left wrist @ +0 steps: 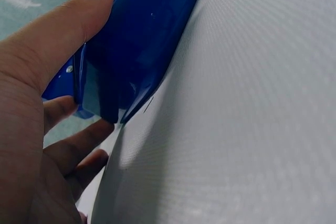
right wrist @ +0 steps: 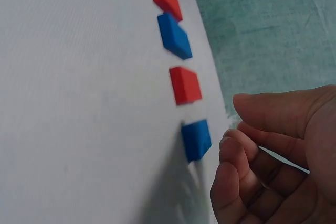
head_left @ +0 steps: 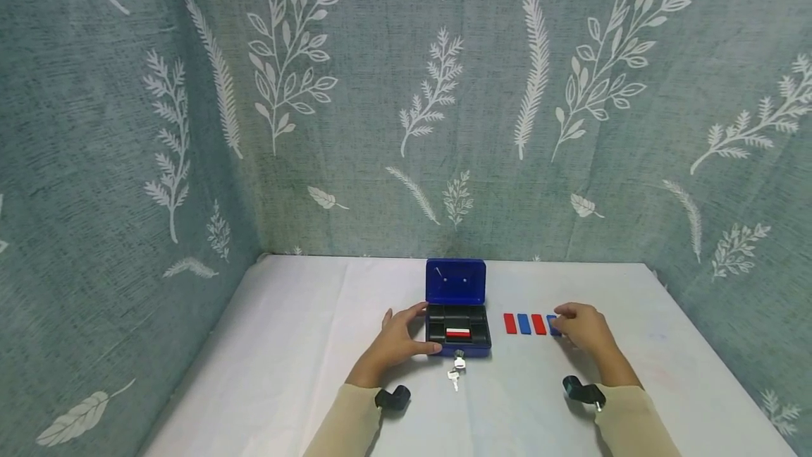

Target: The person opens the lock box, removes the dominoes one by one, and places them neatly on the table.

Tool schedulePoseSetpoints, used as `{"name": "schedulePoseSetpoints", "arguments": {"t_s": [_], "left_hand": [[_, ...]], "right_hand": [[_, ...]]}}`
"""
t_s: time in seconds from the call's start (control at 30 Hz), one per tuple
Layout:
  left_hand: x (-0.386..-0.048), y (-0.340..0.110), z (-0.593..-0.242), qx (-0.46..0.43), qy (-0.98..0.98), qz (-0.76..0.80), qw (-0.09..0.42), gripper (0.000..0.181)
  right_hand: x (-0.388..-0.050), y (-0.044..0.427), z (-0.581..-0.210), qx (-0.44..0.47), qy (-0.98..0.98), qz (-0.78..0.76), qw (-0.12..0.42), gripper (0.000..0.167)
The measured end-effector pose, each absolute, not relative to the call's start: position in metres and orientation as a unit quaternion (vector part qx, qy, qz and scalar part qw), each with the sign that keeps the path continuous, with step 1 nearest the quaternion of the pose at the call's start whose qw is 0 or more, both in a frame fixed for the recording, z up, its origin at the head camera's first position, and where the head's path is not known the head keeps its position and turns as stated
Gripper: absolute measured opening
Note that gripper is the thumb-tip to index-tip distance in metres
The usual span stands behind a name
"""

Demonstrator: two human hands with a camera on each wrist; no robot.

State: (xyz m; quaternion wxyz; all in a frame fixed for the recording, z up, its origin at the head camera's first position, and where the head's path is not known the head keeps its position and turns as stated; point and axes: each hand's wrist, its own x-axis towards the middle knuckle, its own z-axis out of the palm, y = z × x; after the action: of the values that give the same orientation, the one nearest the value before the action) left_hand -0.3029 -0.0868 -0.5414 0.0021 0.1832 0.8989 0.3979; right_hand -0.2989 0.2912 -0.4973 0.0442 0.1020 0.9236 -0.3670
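Observation:
A blue metal cash box (head_left: 457, 351) stands with its lid (head_left: 455, 282) raised and a black compartment tray inside. One tray compartment holds a red-and-white piece (head_left: 458, 333). My left hand (head_left: 398, 338) grips the box's left side, thumb at the front corner and a finger at the rear corner; the left wrist view has the thumb (left wrist: 79, 22) against the blue front. On the right, my right hand (head_left: 586, 330) hovers beside the blue block (right wrist: 197, 140) at the row's near end. Its fingers are loosely bent, apart from the block and holding nothing.
Left of that block, the row continues with a red block (head_left: 538, 324), a blue block (head_left: 524, 324) and another red block (head_left: 510, 324). Keys (head_left: 454, 376) hang at the box's front lock. A patterned green cloth (head_left: 380, 217) rises behind the white table (head_left: 304, 344).

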Motion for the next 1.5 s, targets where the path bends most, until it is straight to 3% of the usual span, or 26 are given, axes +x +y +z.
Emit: {"name": "schedulePoseSetpoints", "arguments": {"t_s": [0.73, 1.5], "left_hand": [[-0.304, -0.088, -0.541, 0.200, 0.891, 0.407, -0.008, 0.094], [-0.304, -0.087, -0.541, 0.188, 0.892, 0.412, 0.006, 0.094]], "right_hand": [[-0.292, 0.249, -0.494, 0.014, 0.920, -0.392, -0.013, 0.031], [-0.296, 0.180, -0.485, -0.087, 0.918, -0.387, -0.008, 0.028]]}}
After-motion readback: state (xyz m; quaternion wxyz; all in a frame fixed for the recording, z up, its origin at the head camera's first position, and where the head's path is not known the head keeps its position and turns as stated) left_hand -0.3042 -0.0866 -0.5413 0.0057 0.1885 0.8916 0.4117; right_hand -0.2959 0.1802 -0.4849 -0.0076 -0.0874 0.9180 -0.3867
